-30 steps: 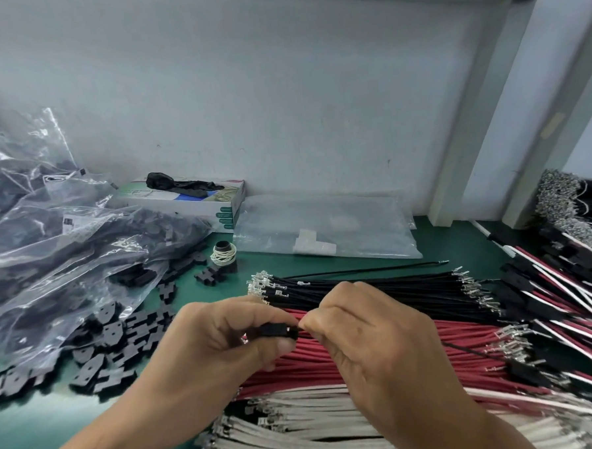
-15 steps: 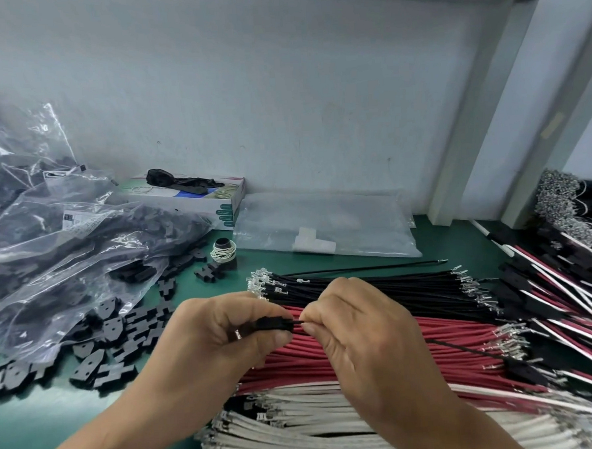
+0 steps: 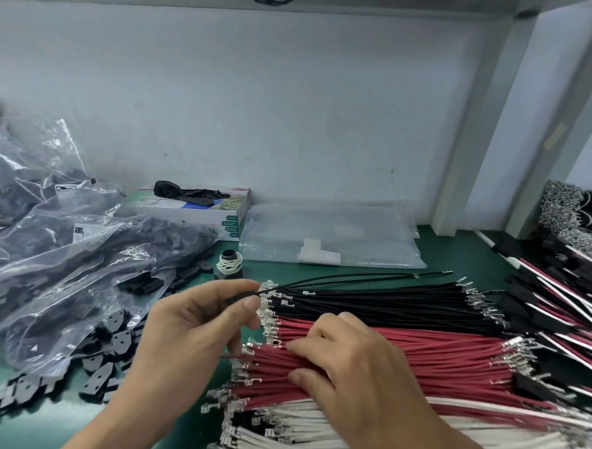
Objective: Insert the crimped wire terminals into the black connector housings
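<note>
Hands work over a green bench mat (image 3: pixel 460 250) stacked with cut wire. The left hand (image 3: pixel 190 336) pinches a small black connector housing (image 3: pixel 241 300) between thumb and forefinger, with a thin black wire (image 3: pixel 342 279) trailing from it toward the right over the black wire bundle (image 3: pixel 377 306). The right hand (image 3: pixel 357 368) rests on the red wire bundle (image 3: pixel 415 362), directly on the near side of the black bundle, fingers curled into the strands as if picking one out; whether it has one pinched cannot be told. A white wire bundle (image 3: pixel 299 437) lies nearer again. Each wire looks light and floppy, with a small silver crimped terminal (image 3: pixel 248 348) at its tip that probably bends easily. The sensible hold is likely on the insulation just behind the terminal, where the wire is stiffest. The housing looks hard, smooth and tiny, so it needs a firm pinch on its sides. Loose black housings (image 3: pixel 100 372) and clear bags (image 3: pixel 66 253) of them sit left of the bundles.
</note>
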The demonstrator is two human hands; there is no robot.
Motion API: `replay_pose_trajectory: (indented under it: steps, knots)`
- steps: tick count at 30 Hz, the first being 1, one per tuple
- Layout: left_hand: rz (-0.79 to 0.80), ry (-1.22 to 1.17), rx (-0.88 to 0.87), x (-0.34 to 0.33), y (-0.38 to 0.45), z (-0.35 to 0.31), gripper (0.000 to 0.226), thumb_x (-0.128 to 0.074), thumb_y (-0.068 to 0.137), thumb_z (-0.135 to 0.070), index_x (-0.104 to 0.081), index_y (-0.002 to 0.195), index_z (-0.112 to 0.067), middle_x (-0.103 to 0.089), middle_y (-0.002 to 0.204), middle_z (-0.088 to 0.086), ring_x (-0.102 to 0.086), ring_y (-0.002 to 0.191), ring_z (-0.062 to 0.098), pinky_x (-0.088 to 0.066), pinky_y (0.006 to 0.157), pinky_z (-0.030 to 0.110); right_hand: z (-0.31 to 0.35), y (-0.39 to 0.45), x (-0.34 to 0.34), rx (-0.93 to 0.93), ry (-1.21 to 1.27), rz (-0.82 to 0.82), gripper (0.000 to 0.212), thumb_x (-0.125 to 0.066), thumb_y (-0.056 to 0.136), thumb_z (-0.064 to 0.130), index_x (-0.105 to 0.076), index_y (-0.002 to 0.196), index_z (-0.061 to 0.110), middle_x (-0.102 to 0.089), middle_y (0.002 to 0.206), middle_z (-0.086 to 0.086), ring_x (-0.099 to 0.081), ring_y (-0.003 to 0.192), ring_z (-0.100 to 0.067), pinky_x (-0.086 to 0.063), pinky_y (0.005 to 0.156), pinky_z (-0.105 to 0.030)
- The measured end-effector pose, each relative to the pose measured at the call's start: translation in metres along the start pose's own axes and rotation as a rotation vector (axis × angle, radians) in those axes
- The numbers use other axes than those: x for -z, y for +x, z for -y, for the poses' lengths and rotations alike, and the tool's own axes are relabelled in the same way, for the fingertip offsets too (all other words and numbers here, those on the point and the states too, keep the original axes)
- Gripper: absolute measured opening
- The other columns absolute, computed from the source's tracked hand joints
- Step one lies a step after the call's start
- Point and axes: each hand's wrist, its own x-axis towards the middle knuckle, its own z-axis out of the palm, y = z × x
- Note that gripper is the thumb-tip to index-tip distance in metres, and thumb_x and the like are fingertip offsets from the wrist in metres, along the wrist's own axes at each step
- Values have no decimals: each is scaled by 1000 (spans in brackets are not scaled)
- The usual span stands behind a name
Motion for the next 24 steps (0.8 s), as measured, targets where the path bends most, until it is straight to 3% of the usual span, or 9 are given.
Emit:
replay_pose_trajectory:
  steps: [6,11,14,18,24]
  knots:
    - [26,12,8,0,1,4,24,-79,74,-31,-82,98,-28,-76,77,15,-58,49,17,-44,43,17,0,2,3,-55,120,-40,7,-76,73,33,-70,74,31,-59,78,15,-55,75,-6,-48,57,-26]
    - [3,45,-7,3,2,5,28,-79,72,-37,-82,99,-31,-77,79,13,-65,56,17,-48,44,22,-5,3,5,-105,165,-96,1,-65,84,32,-65,85,31,-59,83,16,-54,79,-2,-45,64,-23]
    - [-1,42,9,7,2,5,28,-80,72,-34,-82,101,-31,-77,81,14,-67,58,19,-50,46,25,-6,4,9,-120,208,-129,16,-54,94,32,-67,101,34,-58,90,16,-55,79,-1,-45,66,-20]
    - [28,-4,44,7,2,4,29,-85,72,-32,-82,101,-26,-77,80,17,-66,56,25,-51,46,27,-7,4,14,-101,167,-253,21,-51,93,34,-71,97,33,-56,84,16,-46,68,6,-38,59,-11]
    - [126,-150,148,4,3,-4,62,-95,56,-52,-81,104,-14,-74,80,26,-62,50,28,-48,44,26,-12,2,14,-51,227,-355,14,-61,93,32,-75,91,29,-59,85,16,-55,72,3,-45,59,-14]
